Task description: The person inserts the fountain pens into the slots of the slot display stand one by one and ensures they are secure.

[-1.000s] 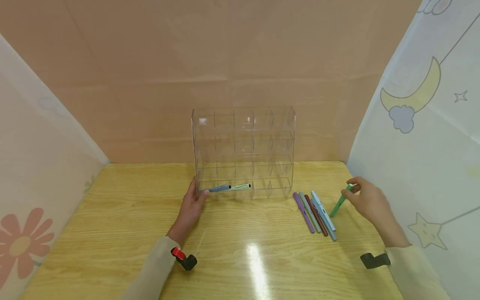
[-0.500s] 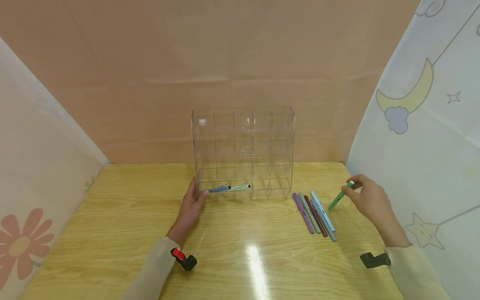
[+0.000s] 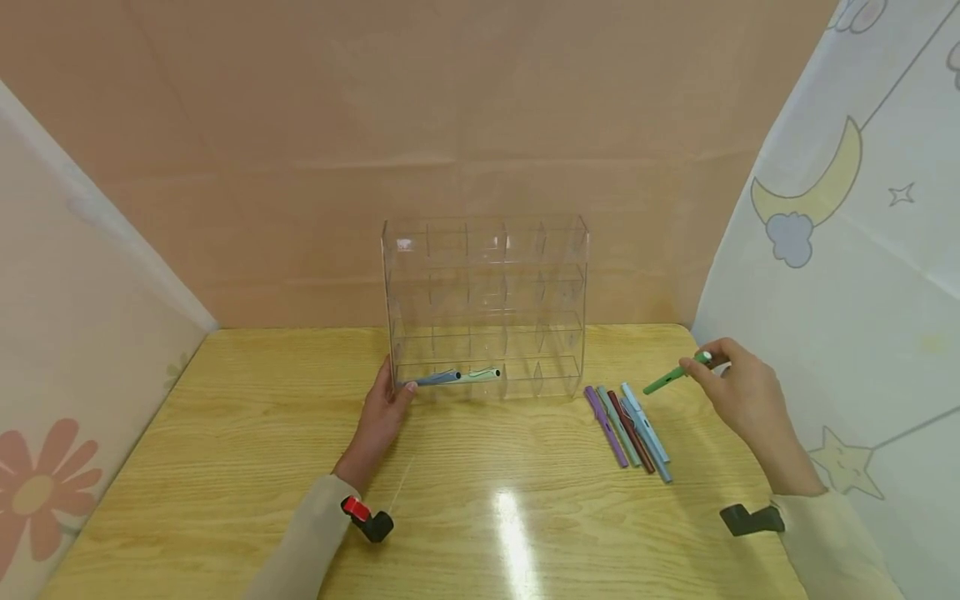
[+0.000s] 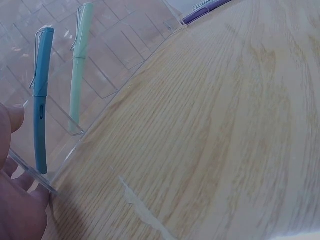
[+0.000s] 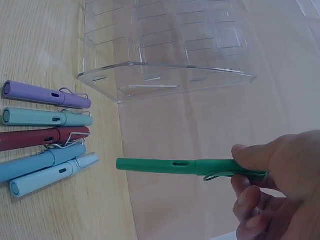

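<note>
In the head view, a clear acrylic rack (image 3: 584, 308) with many compartments stands upright on the table. My left hand (image 3: 380, 423) grips its lower left corner, thumb in front and fingers behind the side panel. Two pens lean in the bottom row: a blue pen (image 4: 41, 100) beside the thumb and a pale green pen (image 4: 77, 75) one compartment over. Off to the right, my right hand (image 3: 752, 400) pinches a green pen (image 5: 155, 166) by its clip end between thumb and fingers. That pen is raised above the table, its free end pointing left toward the rack.
Between rack and right hand lie a purple pen (image 3: 606, 427), a grey-green pen (image 3: 618, 427), a dark red pen (image 3: 632, 432), a blue-grey pen (image 3: 662, 467) and a light blue pen (image 3: 647, 423), close together. Behind the wooden table (image 3: 247, 433) hangs a plain backdrop (image 3: 300, 167).
My right hand has lifted the green pen slightly and turned it from steeply slanted to nearly level, its free end swinging left. The left hand and rack have stayed put.
</note>
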Demonstrator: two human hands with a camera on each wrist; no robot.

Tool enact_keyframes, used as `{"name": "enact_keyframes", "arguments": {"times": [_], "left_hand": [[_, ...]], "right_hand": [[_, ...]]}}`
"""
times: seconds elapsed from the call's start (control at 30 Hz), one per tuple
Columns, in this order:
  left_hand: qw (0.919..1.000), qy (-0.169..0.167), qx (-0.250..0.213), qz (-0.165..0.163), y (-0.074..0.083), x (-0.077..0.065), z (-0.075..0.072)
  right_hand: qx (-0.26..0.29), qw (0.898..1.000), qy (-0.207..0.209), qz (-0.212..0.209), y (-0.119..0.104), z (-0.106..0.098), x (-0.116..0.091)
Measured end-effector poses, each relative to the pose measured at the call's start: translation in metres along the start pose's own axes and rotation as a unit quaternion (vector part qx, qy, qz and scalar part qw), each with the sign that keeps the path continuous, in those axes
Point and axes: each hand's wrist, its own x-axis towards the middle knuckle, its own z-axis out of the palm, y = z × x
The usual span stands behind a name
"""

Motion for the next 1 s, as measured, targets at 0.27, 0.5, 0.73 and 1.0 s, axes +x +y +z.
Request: {"name": "enact_keyframes", "arguments": {"times": [0.27, 0.5, 0.73, 1.0], "left_hand": [[1.0, 0.001, 0.003, 0.003, -0.001, -0.001, 0.0], [1.0, -0.001, 0.0, 0.004, -0.001, -0.001, 0.0], [1.0, 0.003, 0.004, 0.002, -0.002, 0.0, 0.0], [0.9999, 0.003, 0.001, 0.01, -0.004, 0.001, 0.0]], "right_hand": [[0.007, 1.0, 0.018, -0.019, -0.008, 0.0, -0.001], [0.022, 0.999, 0.028, -0.035, -0.015, 0.001, -0.003], [0.04, 0.997, 0.031, -0.056, -0.021, 0.001, -0.006], [0.049, 0.996, 0.031, -0.072, -0.025, 0.0, -0.007]]}}
